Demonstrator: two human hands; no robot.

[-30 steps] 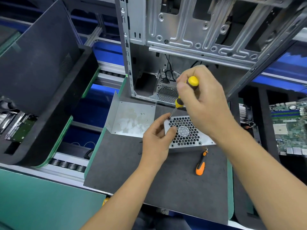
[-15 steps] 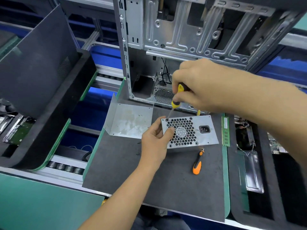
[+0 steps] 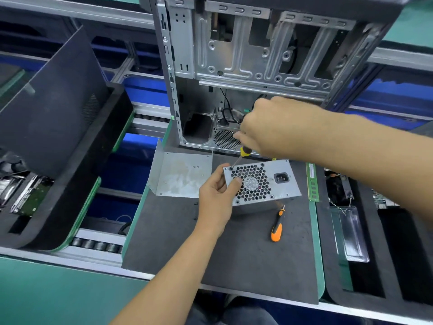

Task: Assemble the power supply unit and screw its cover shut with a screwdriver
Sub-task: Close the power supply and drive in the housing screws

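Left hand (image 3: 216, 192) clamped on grey perforated metal power supply unit (image 3: 262, 184), steadying it mid-mat; right hand (image 3: 269, 127) gripping yellow-handled screwdriver (image 3: 241, 154), tip seated at far-left corner screw.

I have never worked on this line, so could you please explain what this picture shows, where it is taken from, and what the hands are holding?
The view comes from a camera worn on the person's head, looking down at a dark work mat. There is no machine, only two bare hands. The left hand steadies the power supply unit, a grey metal box with a fan grille. The right hand grips a yellow-handled screwdriver, its tip at a corner screw. An orange screwdriver lies spare on the mat. Behind stands an open computer case.
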